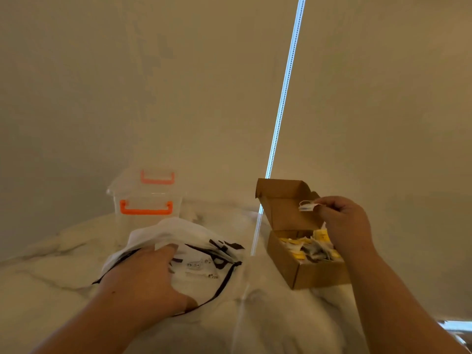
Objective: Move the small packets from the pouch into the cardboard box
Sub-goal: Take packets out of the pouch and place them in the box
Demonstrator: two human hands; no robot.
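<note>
While the thumb and fingertips [319,206] of the right hand [342,221] pinched one small white packet [307,206] by its edge, the other fingers curled loosely behind it. A light pinch suited something so thin and limp. The packet hung above the open cardboard box [321,277], just in front of its raised lid [283,200], so it looked ready to be dropped and not yet let go. Below it, yellow and white packets [306,249] already filled much of the box.

The left hand [143,279] lay on the white pouch [178,231] with its fingers fairly straight and spread and their tips at the black-edged mouth. It probably pinned the soft fabric down and kept the opening reachable; whether the tips hooked the rim could not be told. Pale printed shapes at the mouth may have been more packets.

Pouch and box sat near each other on the marbled table [268,315], which kept each transfer short. A clear container with orange handles [145,198] stood behind the pouch, apart from the work.
</note>
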